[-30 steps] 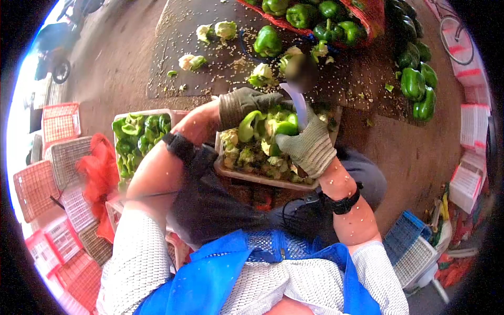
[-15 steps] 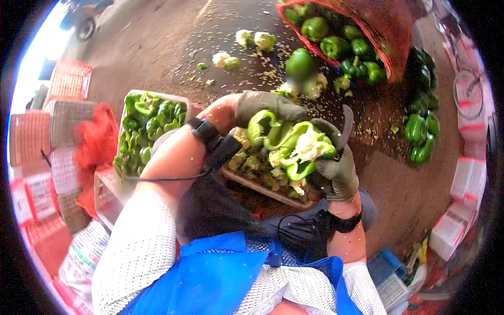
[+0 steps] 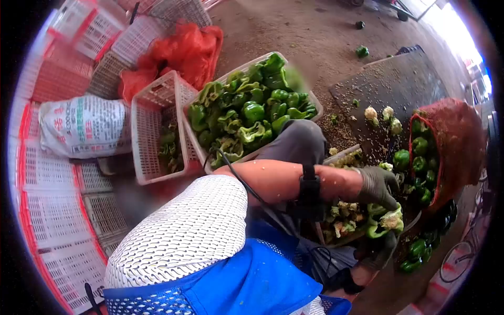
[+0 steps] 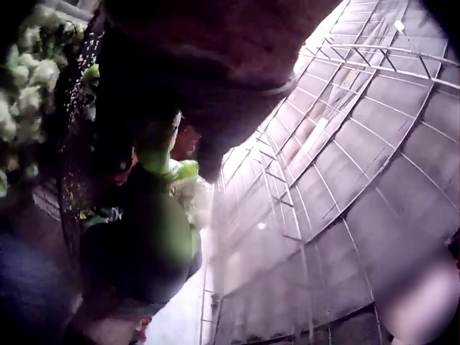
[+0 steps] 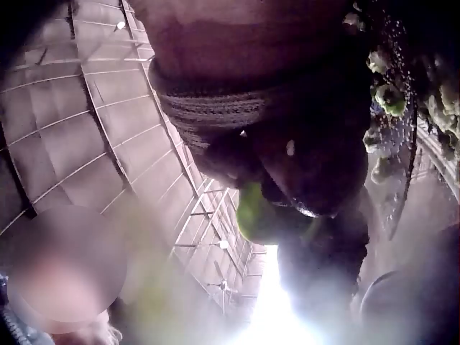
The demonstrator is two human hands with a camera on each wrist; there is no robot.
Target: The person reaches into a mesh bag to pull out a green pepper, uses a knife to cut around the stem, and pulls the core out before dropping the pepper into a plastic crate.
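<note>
In the head view, my gloved left hand (image 3: 377, 186) is at the upper edge of a cut-open green bell pepper (image 3: 374, 231), its fingers curled down at a pale green piece. From below, my gloved right hand (image 3: 382, 253) grips a knife (image 3: 412, 222), whose curved blade sticks out to the right, and supports the pepper. A whitish seed core (image 3: 390, 220) shows in the opened pepper. Beneath both hands is a crate (image 3: 344, 156) of cut-out cores. The right wrist view shows green pepper (image 5: 260, 215) beside dark glove fingers. Dimness hides most of the left wrist view.
Left of the knees stands a white crate (image 3: 190, 122) heaped with pepper pieces, beside another crate (image 3: 137, 131). A red mesh sack (image 3: 455, 142) of whole peppers lies on the right. Loose cores (image 3: 371, 115) and seeds litter a dark mat (image 3: 404, 79). Stacked crates (image 3: 50, 189) line the left.
The head view has swung left, so hands and crate now appear lower right. Since a second ago the pepper has been opened, exposing its core; the hands still work over the crate.
</note>
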